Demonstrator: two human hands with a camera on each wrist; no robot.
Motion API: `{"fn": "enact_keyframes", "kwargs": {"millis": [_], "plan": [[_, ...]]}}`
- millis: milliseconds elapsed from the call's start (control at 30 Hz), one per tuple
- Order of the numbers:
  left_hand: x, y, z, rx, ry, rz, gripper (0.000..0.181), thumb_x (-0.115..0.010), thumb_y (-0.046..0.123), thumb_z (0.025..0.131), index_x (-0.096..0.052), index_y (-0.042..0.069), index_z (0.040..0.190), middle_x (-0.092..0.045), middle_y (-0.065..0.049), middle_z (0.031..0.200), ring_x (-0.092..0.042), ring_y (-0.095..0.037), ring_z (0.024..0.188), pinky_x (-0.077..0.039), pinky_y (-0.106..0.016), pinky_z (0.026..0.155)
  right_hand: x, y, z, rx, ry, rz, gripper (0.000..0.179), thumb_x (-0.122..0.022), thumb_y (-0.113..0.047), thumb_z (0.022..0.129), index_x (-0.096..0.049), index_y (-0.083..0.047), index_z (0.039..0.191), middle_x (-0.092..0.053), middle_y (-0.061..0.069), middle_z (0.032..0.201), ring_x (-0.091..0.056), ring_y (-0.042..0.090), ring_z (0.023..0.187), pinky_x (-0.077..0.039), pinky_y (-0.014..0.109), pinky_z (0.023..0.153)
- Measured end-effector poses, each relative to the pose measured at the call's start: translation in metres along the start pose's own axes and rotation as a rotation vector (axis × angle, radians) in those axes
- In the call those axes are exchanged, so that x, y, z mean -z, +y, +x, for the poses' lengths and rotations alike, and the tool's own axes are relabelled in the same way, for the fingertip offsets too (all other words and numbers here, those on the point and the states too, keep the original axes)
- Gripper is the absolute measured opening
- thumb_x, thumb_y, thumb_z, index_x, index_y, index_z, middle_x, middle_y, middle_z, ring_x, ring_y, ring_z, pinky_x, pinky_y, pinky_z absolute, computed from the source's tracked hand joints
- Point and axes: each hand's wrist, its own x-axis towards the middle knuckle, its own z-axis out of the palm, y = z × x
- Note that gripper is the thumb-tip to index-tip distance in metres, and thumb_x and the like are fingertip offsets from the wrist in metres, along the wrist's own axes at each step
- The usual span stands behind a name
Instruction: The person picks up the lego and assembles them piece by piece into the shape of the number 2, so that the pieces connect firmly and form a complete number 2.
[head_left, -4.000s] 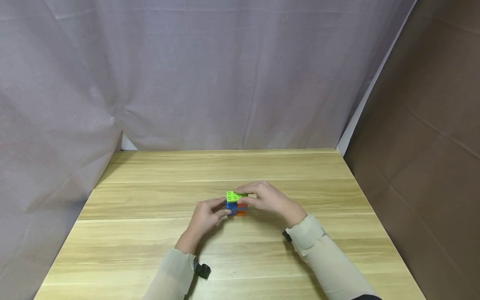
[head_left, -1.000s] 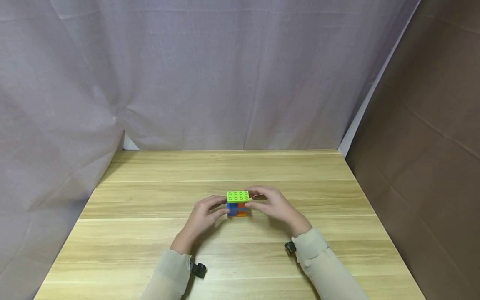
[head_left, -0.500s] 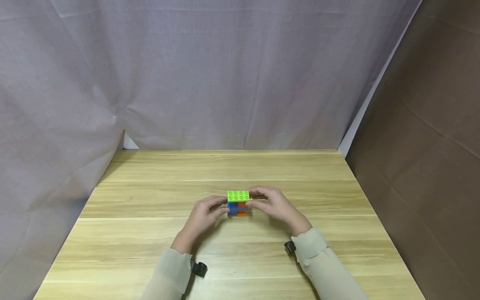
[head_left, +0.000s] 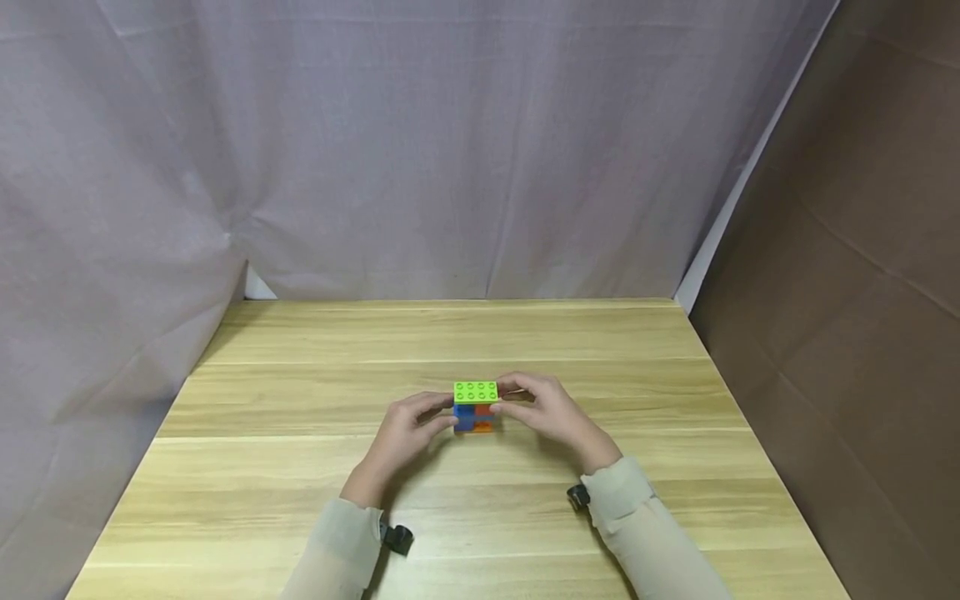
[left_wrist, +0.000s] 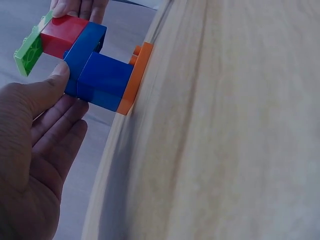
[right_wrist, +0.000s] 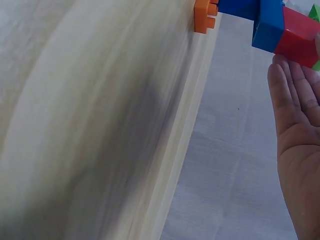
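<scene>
A small stack of toy building bricks stands on the table in the head view. Its top is a lime green plate [head_left: 476, 392] with studs. In the left wrist view a red brick [left_wrist: 64, 34] sits under the plate, then a long blue brick [left_wrist: 87, 45], a shorter blue brick [left_wrist: 105, 77] and an orange base [left_wrist: 135, 80]. My left hand [head_left: 401, 433] pinches the long blue brick from the left, thumb on the near face. From the right, my right hand [head_left: 547, 410] pinches the red brick; its far fingers are partly hidden behind the stack.
The wooden table [head_left: 300, 392] runs back to a grey cloth [head_left: 375, 167]. A brown cloth [head_left: 840, 292] hangs along the right side. Black wrist devices show at both cuffs, the left one [head_left: 399, 539] close to the tabletop.
Four seconds ago my right hand lay partly over the green plate; it has since shifted right and down to the stack's side, leaving the studs uncovered. Over the last second both hands stay nearly still.
</scene>
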Motion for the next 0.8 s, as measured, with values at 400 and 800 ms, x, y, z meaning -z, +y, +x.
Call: {"fn": "enact_keyframes", "kwargs": {"millis": [400, 800], "plan": [[0.000, 0.000, 0.004, 0.129, -0.032, -0.098, 0.032, -0.080, 0.028, 0.086, -0.074, 0.022, 0.117, -0.072, 0.008, 0.116, -0.069, -0.017, 0.108, -0.055, -0.027, 0.092, -0.001, 0.002, 0.000, 0.029, 0.028, 0.006, 0.035, -0.077, -0.026, 0.091, -0.070, -0.015, 0.123, -0.072, -0.003, 0.114, -0.069, 0.013, 0.102, -0.057, 0.038, 0.091], [0.008, 0.006, 0.011, 0.328, -0.128, -0.171, 0.032, -0.077, 0.040, 0.089, -0.074, 0.021, 0.115, -0.072, 0.006, 0.115, -0.067, -0.015, 0.105, -0.053, -0.041, 0.097, 0.000, 0.004, 0.010, -0.164, 0.024, 0.108, 0.038, -0.077, -0.035, 0.090, -0.071, -0.010, 0.118, -0.073, 0.002, 0.109, -0.069, 0.017, 0.098, -0.058, 0.031, 0.087]]}}
